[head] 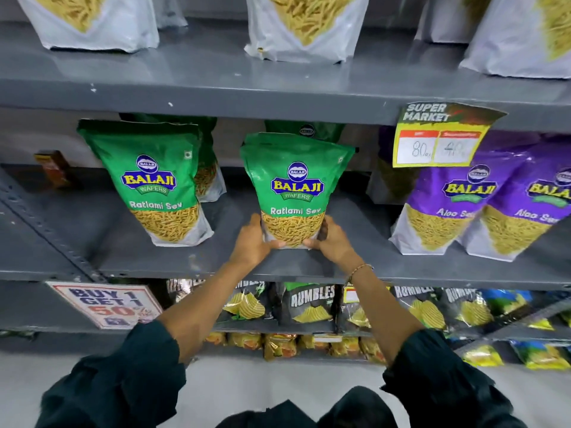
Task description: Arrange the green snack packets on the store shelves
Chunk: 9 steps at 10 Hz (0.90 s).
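A green Balaji Ratlami Sev packet (295,186) stands upright in the middle of the grey shelf (173,257), with a second green packet pressed right behind it. My left hand (253,239) grips its lower left corner and my right hand (332,240) grips its lower right corner. Another green packet (151,180) stands to the left, with one more green packet (205,168) behind it. A further green packet (304,129) shows at the back, mostly hidden.
Purple Aloo Sev packets (457,205) stand at the right under a yellow price tag (438,137). White packets (304,26) fill the shelf above. Black chip bags (309,304) and a promotion sign (108,304) sit below. A small brown box (55,168) lies at the far left.
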{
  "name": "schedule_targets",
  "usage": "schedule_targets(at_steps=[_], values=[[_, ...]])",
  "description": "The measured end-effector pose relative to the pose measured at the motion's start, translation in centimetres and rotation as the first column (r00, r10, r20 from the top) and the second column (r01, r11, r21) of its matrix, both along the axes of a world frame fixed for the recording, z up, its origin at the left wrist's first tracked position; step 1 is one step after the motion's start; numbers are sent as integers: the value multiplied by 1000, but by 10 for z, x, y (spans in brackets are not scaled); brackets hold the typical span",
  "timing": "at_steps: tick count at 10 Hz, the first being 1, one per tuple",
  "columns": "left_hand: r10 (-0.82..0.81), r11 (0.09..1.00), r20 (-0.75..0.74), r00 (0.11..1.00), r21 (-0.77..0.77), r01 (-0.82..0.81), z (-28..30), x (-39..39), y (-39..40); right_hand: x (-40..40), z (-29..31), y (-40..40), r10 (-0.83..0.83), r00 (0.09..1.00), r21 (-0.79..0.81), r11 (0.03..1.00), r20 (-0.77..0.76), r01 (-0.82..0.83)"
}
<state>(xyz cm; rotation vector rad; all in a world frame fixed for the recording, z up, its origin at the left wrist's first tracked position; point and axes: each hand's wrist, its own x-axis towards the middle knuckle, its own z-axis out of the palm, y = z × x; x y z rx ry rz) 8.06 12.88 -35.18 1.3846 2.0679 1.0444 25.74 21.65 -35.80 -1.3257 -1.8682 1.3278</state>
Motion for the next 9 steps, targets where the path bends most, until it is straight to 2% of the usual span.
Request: schedule_targets(at_steps=[1,3,6,8,9], values=[[23,1000,48,999,4,-24,0,4,-2,1,-2,4,19,999,-33,999,-39,-20],[14,1000,48,999,-23,-13,4,6,0,5,-5,0,8,997,-6,1000,-80,-9],[-1,999,10,1000,-44,2,6,8,0,6,-5,-1,11,999,29,1000,-45,-10],[-17,997,45,999,-70,20,8,9,-2,4,2,-5,13,1000,28,1000,10,-14],[-52,998,84,995,-35,56,3,11,-8,7,2,-14,-96,995,83,992,13,94]])
